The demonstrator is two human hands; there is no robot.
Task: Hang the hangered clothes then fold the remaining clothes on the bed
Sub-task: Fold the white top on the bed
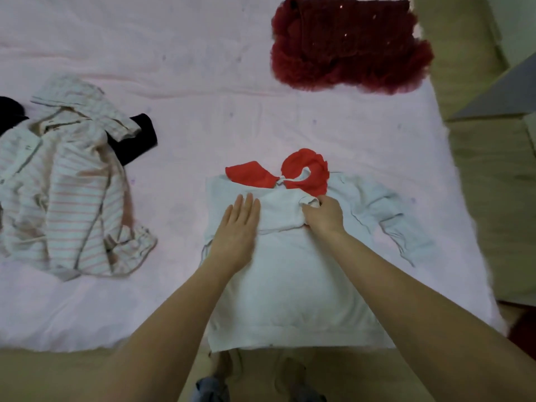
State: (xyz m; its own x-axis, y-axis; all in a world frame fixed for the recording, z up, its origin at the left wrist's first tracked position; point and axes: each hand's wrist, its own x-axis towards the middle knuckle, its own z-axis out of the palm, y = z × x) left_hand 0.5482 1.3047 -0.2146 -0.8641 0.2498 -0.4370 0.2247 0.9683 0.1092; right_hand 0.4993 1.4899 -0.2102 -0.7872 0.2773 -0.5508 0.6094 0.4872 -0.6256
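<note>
A white top with a red collar [290, 285] lies flat on the pink bed [203, 111], right in front of me. Its left sleeve is folded across the chest. My left hand [236, 230] presses flat on that folded sleeve with straight fingers. The sleeve's cuff is pinched by my right hand [323, 214] just below the red collar. The other sleeve [385, 216] stretches out to the right on the bed.
A crumpled pink-and-white striped shirt [66, 181] lies at the left over a dark garment [136, 140]. A folded dark red fluffy garment [348, 44] sits at the far right of the bed. The tan floor runs along the bed's near and right edges.
</note>
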